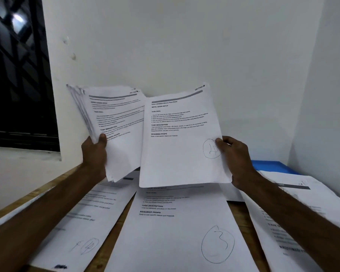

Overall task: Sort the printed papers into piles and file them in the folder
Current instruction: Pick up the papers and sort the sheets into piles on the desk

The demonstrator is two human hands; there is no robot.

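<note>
- Sheet (181, 146) is pinched by right hand (235, 160), upright, above middle pile (175, 232) on worktop (236, 214).
- Stack (118, 122) is gripped by left hand (94, 154).
- Folder (271, 166) is seen behind right hand, nearer it.

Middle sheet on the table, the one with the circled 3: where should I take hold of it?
Probably its right long edge, coming from the right: the sheet lies flat, and bare table shows beside that edge, so a thumb can slide under.
</note>
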